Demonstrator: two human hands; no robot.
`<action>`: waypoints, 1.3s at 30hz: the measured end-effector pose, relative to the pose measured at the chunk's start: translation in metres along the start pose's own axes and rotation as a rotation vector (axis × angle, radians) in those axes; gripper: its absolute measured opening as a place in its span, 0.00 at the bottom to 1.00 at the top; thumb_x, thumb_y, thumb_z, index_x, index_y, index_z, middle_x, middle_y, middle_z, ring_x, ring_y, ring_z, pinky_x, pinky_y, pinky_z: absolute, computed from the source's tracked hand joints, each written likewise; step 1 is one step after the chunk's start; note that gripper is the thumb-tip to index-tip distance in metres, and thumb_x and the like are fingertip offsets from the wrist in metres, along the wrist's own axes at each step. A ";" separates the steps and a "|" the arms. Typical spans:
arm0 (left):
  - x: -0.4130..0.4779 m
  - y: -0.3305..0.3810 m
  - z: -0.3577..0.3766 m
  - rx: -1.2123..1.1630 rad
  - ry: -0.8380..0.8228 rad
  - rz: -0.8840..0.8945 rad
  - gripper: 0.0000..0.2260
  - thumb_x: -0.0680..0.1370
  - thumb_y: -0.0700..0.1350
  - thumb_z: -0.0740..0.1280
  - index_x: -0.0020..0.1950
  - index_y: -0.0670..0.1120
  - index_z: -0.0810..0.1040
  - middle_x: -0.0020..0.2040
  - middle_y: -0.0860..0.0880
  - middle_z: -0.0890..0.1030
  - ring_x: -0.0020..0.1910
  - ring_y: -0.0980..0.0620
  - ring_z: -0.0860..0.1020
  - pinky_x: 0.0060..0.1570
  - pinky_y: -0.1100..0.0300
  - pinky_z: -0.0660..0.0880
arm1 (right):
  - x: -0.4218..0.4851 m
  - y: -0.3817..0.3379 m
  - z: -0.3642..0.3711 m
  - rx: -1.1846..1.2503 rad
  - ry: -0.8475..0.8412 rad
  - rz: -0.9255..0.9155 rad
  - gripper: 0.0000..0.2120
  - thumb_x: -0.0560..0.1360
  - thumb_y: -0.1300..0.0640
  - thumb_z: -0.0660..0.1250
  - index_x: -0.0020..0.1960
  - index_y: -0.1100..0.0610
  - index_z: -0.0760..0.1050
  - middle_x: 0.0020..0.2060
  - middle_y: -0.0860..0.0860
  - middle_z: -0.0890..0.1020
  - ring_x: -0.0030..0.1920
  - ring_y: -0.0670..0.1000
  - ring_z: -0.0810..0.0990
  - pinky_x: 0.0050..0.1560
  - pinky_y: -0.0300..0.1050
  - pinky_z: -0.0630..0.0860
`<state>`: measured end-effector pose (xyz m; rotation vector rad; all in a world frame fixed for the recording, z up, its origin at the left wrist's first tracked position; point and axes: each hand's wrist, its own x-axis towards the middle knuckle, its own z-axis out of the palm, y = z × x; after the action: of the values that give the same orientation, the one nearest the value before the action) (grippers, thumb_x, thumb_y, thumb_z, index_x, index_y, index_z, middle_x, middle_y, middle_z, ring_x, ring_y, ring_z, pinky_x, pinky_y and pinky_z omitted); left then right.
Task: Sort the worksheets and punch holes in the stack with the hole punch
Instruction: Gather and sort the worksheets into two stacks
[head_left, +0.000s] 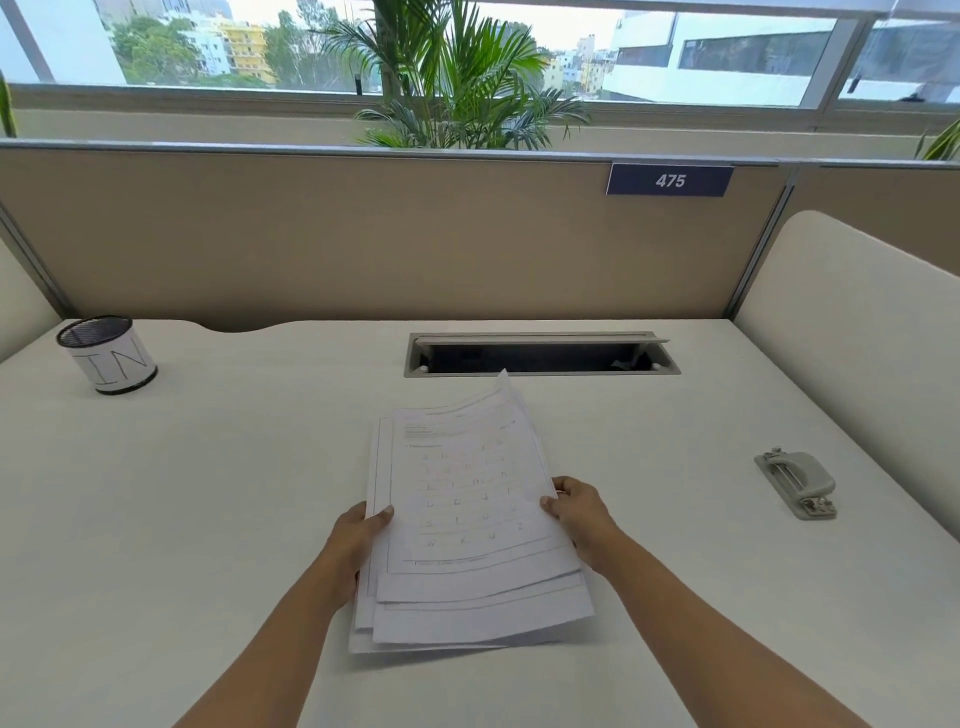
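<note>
Both hands hold the worksheets (467, 519) at desk (208, 519) centre. The left hand (358, 540) has its grip clamped on the stack's 9 o'clock edge, thumb on top and fingers under. The right hand (579, 512) pinches the 3 o'clock edge the same way. The sheets are badly fanned: lower edges stagger out toward 6 o'clock and the far corners splay toward 12, w/ one corner lifting free.

Main risks from here:
- Loose sheets slipping out. The bottom pages stick out past the grip toward 5 o'clock, so a tilt or a quick shuffle could drop them onto the desk or over its near edge.
- Punching a skewed stack. If the edges aren't knocked square first, the holes won't line up from page to page (probably the costliest mistake, since it can't be undone).
- Creasing. The top sheet curls near 12 o'clock, and squeezing harder to control the fan could fold it.
- Reach. The hole punch (797, 483) sits well apart at 3 o'clock, so one hand must let go to fetch it, and a one-handed hold on a fanned stack is weak.

The pen cup (106, 353) at 10 o'clock and the cable tray (540, 353) at 12 are well apart from the stack. I judge neither a hazard, unless a sheet slides into the tray's open slot.
</note>
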<state>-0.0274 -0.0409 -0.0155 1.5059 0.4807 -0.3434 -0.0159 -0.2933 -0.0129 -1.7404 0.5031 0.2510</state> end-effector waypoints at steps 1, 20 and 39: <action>0.000 0.000 0.000 0.002 -0.005 0.004 0.15 0.78 0.42 0.62 0.64 0.40 0.71 0.58 0.40 0.78 0.55 0.41 0.78 0.59 0.45 0.73 | 0.000 0.000 0.003 -0.021 -0.008 -0.008 0.11 0.76 0.65 0.62 0.57 0.61 0.74 0.55 0.59 0.80 0.55 0.59 0.79 0.61 0.54 0.75; -0.006 0.019 0.008 -0.076 -0.075 0.198 0.16 0.76 0.38 0.65 0.63 0.46 0.71 0.54 0.44 0.79 0.48 0.45 0.80 0.45 0.52 0.78 | 0.001 0.008 0.004 -0.076 0.071 -0.081 0.11 0.74 0.61 0.67 0.55 0.59 0.75 0.46 0.52 0.79 0.49 0.54 0.78 0.57 0.47 0.76; -0.049 0.109 0.026 -0.145 -0.404 0.422 0.13 0.76 0.37 0.62 0.56 0.51 0.75 0.45 0.51 0.85 0.42 0.50 0.84 0.36 0.57 0.80 | -0.019 -0.031 -0.014 0.701 -0.504 0.145 0.24 0.74 0.41 0.61 0.60 0.57 0.77 0.56 0.58 0.82 0.52 0.57 0.82 0.53 0.53 0.79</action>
<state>-0.0125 -0.0658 0.1030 1.3130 -0.1318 -0.2631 -0.0199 -0.2977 0.0257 -0.9127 0.2911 0.5287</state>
